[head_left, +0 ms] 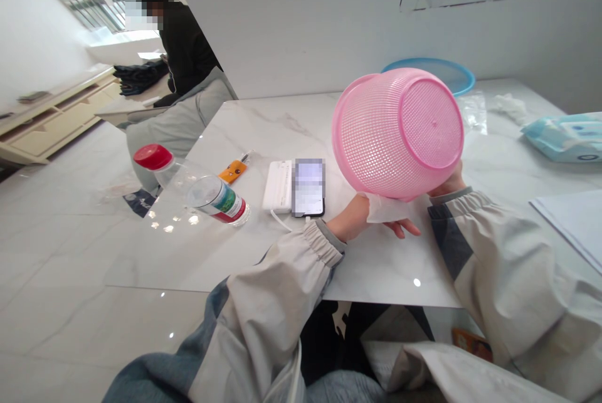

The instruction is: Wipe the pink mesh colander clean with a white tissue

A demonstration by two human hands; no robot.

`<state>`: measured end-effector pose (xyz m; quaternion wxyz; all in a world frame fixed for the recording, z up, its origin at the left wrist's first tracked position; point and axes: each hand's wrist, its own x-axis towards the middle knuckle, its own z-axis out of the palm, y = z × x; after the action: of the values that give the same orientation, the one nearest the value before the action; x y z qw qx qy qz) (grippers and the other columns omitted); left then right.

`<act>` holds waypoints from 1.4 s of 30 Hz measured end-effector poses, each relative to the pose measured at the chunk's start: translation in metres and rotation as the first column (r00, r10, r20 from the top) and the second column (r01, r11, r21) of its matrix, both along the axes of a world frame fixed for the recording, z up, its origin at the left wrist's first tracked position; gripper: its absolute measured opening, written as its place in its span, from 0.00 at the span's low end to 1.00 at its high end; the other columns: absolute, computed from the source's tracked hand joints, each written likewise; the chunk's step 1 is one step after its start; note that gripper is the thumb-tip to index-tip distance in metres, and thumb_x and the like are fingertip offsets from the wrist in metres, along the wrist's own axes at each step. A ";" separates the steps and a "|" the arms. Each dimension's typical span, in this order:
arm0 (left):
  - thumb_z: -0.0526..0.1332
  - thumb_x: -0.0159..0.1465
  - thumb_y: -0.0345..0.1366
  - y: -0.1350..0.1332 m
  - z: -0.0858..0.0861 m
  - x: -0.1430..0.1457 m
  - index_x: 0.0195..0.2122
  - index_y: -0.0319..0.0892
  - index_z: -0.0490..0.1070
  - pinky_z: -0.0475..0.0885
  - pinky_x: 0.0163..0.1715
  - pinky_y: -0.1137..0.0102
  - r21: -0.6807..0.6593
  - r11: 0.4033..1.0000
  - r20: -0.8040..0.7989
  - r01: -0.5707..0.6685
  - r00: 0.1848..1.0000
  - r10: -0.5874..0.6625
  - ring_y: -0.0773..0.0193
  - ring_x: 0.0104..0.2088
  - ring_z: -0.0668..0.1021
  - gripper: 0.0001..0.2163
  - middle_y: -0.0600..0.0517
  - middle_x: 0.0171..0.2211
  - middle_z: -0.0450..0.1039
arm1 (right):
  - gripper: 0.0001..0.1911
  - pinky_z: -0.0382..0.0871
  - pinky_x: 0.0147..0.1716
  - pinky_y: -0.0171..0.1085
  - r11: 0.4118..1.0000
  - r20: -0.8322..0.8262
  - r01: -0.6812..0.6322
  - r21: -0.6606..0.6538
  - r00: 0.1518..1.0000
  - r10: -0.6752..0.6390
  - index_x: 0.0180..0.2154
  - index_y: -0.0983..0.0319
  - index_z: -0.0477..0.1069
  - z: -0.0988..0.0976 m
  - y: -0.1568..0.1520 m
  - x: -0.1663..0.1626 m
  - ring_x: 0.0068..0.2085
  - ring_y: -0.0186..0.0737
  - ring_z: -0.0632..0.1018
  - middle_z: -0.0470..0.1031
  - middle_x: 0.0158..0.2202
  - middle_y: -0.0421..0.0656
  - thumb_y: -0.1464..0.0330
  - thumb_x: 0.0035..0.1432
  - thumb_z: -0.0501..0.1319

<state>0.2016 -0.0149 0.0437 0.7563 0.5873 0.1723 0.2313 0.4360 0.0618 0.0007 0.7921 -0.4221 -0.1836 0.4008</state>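
Observation:
A pink mesh plastic basket (376, 133) is tipped on its side above the table, its round base turned to the right and toward me. My right hand (449, 185) grips it at the lower right, with most of the fingers hidden behind it. Under the basket's lower side, my left hand (355, 218) holds a white wipe (392, 210) against the plastic. A few of the left fingertips show below the wipe.
Left of my hands lie a phone (309, 187), a white power bank (278, 187), an orange key fob (232, 171) and a red-capped bottle (207, 193). A blue basket (439, 71), a wipes pack (567, 138) and paper (574, 221) are right. Someone in black (188, 46) sits far left.

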 end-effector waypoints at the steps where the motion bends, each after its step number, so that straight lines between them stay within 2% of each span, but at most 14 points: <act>1: 0.63 0.66 0.56 0.000 0.000 0.000 0.40 0.33 0.81 0.80 0.43 0.60 -0.005 1.000 -0.005 0.000 1.000 0.000 0.58 0.32 0.82 0.26 0.34 0.39 0.85 | 0.10 0.79 0.54 0.39 1.000 0.000 -0.012 -0.003 1.000 0.012 0.28 0.62 0.74 -0.002 0.001 0.002 0.41 0.36 0.81 0.80 0.35 0.41 0.71 0.62 0.60; 8: 0.62 0.66 0.56 -0.001 0.000 -0.002 0.39 0.34 0.81 0.80 0.46 0.57 0.008 1.000 -0.023 0.014 1.000 -0.014 0.57 0.33 0.82 0.25 0.35 0.41 0.85 | 0.10 0.80 0.51 0.39 0.999 -0.030 -0.013 -0.033 0.999 0.012 0.29 0.62 0.75 -0.010 0.005 0.008 0.40 0.36 0.82 0.81 0.36 0.41 0.71 0.62 0.59; 13: 0.62 0.67 0.54 -0.001 0.000 -0.001 0.40 0.34 0.81 0.80 0.46 0.58 0.000 1.000 -0.032 0.007 0.999 -0.007 0.57 0.33 0.82 0.24 0.36 0.41 0.85 | 0.09 0.80 0.51 0.39 1.000 0.002 -0.019 -0.004 1.000 0.019 0.29 0.62 0.75 -0.011 0.005 0.008 0.41 0.36 0.82 0.81 0.36 0.41 0.70 0.62 0.61; 18: 0.63 0.68 0.56 0.000 -0.001 0.000 0.41 0.34 0.81 0.80 0.45 0.59 -0.039 0.999 -0.026 0.007 1.000 -0.008 0.57 0.33 0.82 0.25 0.36 0.40 0.85 | 0.11 0.80 0.50 0.39 1.000 -0.018 -0.013 0.000 1.000 0.013 0.30 0.62 0.76 -0.010 0.004 0.007 0.39 0.36 0.81 0.79 0.33 0.40 0.72 0.64 0.58; 24: 0.64 0.68 0.54 -0.001 0.000 -0.001 0.40 0.34 0.80 0.80 0.43 0.59 -0.048 0.999 -0.003 0.004 1.000 -0.004 0.58 0.32 0.82 0.23 0.37 0.38 0.85 | 0.14 0.79 0.52 0.40 1.000 -0.026 -0.016 -0.003 1.000 0.015 0.31 0.63 0.77 -0.005 0.001 0.004 0.39 0.36 0.80 0.80 0.34 0.41 0.74 0.66 0.55; 29: 0.65 0.67 0.54 0.000 -0.004 -0.001 0.40 0.34 0.80 0.80 0.42 0.60 -0.044 0.999 0.032 0.001 0.999 0.001 0.58 0.32 0.82 0.23 0.37 0.37 0.85 | 0.15 0.79 0.48 0.38 1.000 -0.045 -0.003 -0.014 0.999 0.003 0.30 0.62 0.76 0.000 0.000 0.001 0.38 0.36 0.80 0.79 0.32 0.40 0.74 0.67 0.54; 38: 0.66 0.64 0.58 0.000 -0.003 -0.001 0.38 0.33 0.81 0.80 0.42 0.61 -0.044 0.999 0.011 0.002 1.000 -0.001 0.58 0.32 0.81 0.27 0.36 0.38 0.85 | 0.14 0.78 0.49 0.39 1.000 -0.045 0.001 -0.016 0.999 -0.002 0.30 0.62 0.76 0.000 0.001 0.001 0.37 0.37 0.79 0.79 0.32 0.41 0.73 0.66 0.55; 42: 0.65 0.66 0.57 0.003 -0.010 -0.001 0.40 0.32 0.81 0.80 0.40 0.62 -0.043 0.999 0.049 0.007 0.999 -0.005 0.58 0.32 0.82 0.26 0.34 0.38 0.85 | 0.13 0.78 0.48 0.41 0.999 -0.059 0.016 -0.044 0.998 -0.019 0.30 0.62 0.76 0.001 0.001 -0.002 0.37 0.38 0.79 0.80 0.33 0.41 0.74 0.64 0.56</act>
<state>0.2008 -0.0122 0.0337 0.7735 0.5655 0.1569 0.2394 0.4337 0.0629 0.0014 0.7914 -0.4288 -0.1476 0.4099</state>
